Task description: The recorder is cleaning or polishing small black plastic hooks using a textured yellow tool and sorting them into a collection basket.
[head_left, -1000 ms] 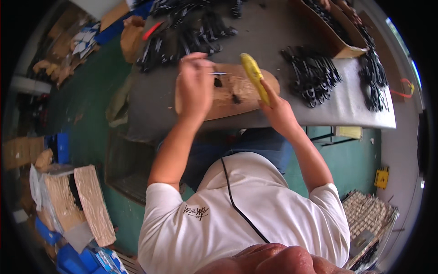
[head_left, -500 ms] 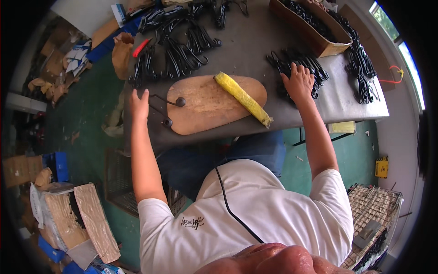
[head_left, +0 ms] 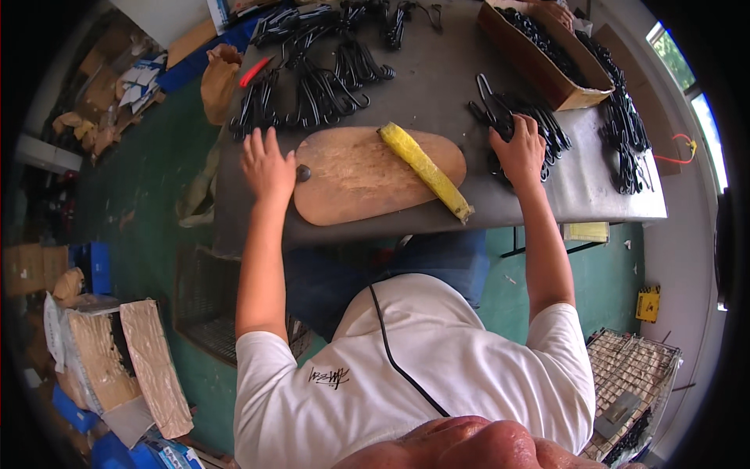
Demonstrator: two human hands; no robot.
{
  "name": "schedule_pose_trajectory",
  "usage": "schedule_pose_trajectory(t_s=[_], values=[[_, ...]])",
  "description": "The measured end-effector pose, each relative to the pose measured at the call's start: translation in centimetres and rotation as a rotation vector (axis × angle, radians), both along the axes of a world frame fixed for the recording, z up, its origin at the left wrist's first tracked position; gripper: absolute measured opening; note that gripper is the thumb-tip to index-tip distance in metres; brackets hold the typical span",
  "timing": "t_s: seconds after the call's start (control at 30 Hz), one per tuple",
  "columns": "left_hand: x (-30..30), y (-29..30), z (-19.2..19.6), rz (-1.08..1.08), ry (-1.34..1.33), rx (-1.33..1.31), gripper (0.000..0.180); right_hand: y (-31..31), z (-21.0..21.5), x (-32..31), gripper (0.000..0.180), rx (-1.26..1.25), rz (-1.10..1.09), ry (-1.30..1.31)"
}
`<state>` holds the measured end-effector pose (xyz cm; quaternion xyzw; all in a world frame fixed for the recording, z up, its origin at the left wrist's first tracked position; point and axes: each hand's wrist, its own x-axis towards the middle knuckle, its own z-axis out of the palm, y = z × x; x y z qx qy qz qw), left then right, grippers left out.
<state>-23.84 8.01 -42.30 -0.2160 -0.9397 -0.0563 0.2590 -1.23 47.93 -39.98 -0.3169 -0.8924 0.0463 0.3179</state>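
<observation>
My left hand (head_left: 268,166) is at the left edge of an oblong wooden board (head_left: 351,176), palm down with its fingers spread. Just beside its thumb, a round black knob (head_left: 303,173) shows at the board's edge; whatever joins it is hidden under the hand. My right hand (head_left: 521,155) rests at the near side of a pile of black metal hooks (head_left: 555,139), thumb apart from the fingers. Between thumb and fingers, hooks of the pile are partly covered. Across the board lies a yellow, film-wrapped bar (head_left: 426,172).
More bundles of black hooks (head_left: 316,94) lie at the back left, near a red-handled tool (head_left: 254,72). A cardboard box (head_left: 582,92) full of black parts stands at the back right, with another person's hand (head_left: 556,12) behind it. Hooks (head_left: 621,148) lie along the right edge.
My left hand has moved right and spread over the black wire piece with knobs, now mostly covered. The right hand's fingers have bent at the hooks, some of which have shifted.
</observation>
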Motion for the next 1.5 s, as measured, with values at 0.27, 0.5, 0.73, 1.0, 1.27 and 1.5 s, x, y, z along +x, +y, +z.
schedule_pose_trajectory(t_s=[0.27,0.5,0.73,1.0,1.27,1.5], values=[[8.9,11.3,4.0,-0.677,-0.926,0.889,0.06,1.6,3.2,-0.3,0.05,-0.412,0.207,0.143],[11.8,18.2,5.2,-0.689,-1.209,1.253,0.055,-7.1,1.3,-0.5,0.054,-0.464,0.741,0.151],[9.8,16.6,6.2,-0.593,-1.057,1.237,0.034,-7.7,-2.6,1.0,0.055,-0.145,0.388,0.031],[8.7,17.5,6.0,-0.585,-1.016,1.208,0.03,-6.4,-3.5,0.4,0.049,-0.421,0.487,-0.065],[7.7,16.5,5.5,-0.494,-1.057,1.24,0.027,-5.3,-2.4,-0.6,0.041,-0.571,0.377,0.299],[6.8,11.2,9.0,-0.627,-0.987,1.456,0.025,-5.3,-0.2,0.5,0.027,0.004,0.405,0.22]])
